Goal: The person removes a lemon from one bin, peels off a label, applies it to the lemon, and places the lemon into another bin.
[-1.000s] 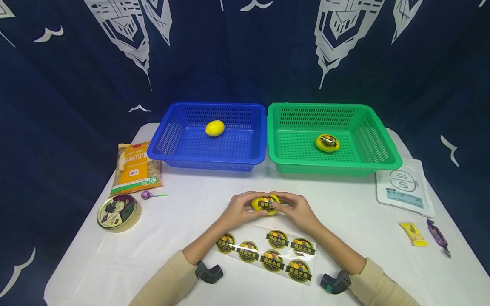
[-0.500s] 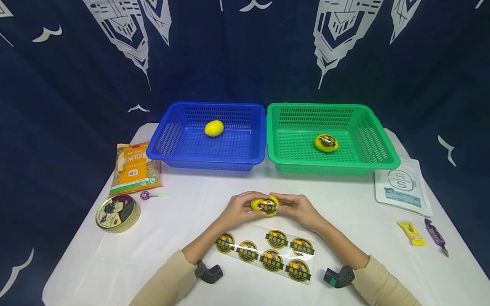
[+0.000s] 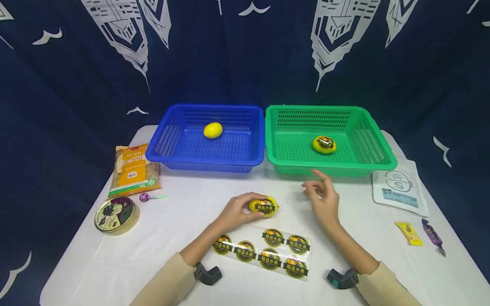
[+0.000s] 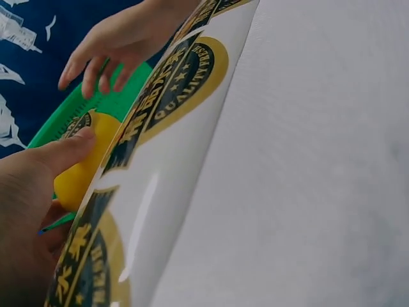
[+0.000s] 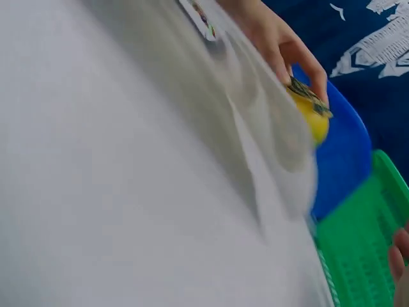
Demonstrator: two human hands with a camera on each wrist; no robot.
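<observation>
One lemon (image 3: 263, 207), smooth and oval with a small nub at its right end, sits clamped between the thumb and fingers of the left hand (image 3: 237, 209), over the white table (image 3: 183, 223). A round, glossy black-and-gold sticker (image 3: 266, 207) covers its face; I can read 精品水果 across the band. Right of this grip, the right hand (image 3: 325, 199) hangs with fingers apart and loosely bent, near the green basket. Just nearer than the grip lies one shiny sheet (image 3: 250, 233) bearing six such stickers, one reading "QUALITY FRESH" along its rim.

Beyond the grip stand two plastic baskets with slotted walls: a blue basket (image 3: 208, 166) with one plain lemon (image 3: 213, 130), and a green basket (image 3: 356, 171) with one stickered lemon (image 3: 324, 145).

Well left of the grip I count one orange-and-clear bag (image 3: 135, 170), one round tin (image 3: 115, 214) and one purple lollipop (image 3: 144, 197). Far right are one flat white pouch (image 3: 399, 187) printed with a big S, one yellow packet (image 3: 409, 233) and one purple, twist-wrapped candy (image 3: 433, 236). Farthest hangs one dark blue cloth (image 3: 229, 63) with white line drawings.
</observation>
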